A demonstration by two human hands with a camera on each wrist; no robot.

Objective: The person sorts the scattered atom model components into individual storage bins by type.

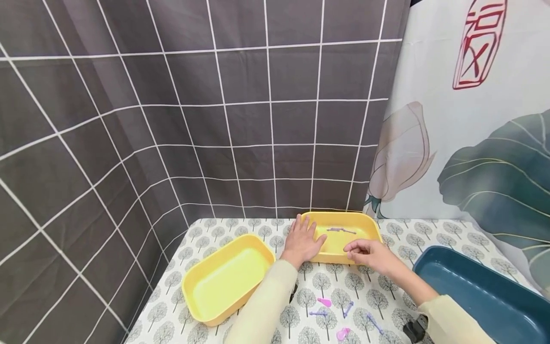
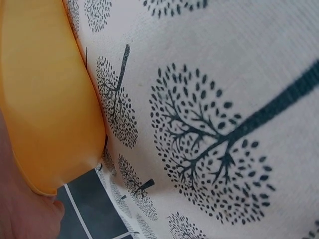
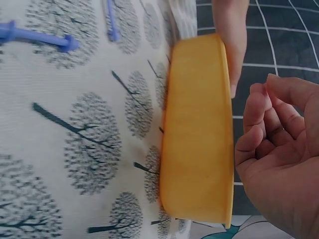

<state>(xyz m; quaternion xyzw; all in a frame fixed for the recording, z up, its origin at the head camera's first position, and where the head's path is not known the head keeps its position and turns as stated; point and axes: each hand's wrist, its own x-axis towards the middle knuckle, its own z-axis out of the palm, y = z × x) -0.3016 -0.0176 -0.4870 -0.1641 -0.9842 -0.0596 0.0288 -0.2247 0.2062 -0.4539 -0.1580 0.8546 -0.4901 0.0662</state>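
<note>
1. Cream-sleeved, our left hand [image 1: 302, 242] spreads its fingers wide over the left rim of a yellow rectangular plastic tray [image 1: 332, 258].
2. Our right hand [image 1: 370, 254] curls its fingers narrow, thumb meeting forefinger, holding nothing, at the tray's near right side.
3. Slim purple plastic sticks [image 1: 341, 230] lie inside.
4. Nearer us, small pink and purple plastic pieces [image 1: 324, 302] lie on the tree-print desk [image 1: 393, 299], between a second yellow tray [image 1: 227, 282] and a dark-blue one.

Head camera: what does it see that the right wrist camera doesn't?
Only the head view shows the blue tub, nearer yellow tub, pink pieces, and purple sticks inside the far yellow tub.
Only the right wrist view shows the palm side of the right hand.
Both share that hand, the far yellow tub, loose sticks on the tree-print cloth, and the dark grid curtain.
</note>
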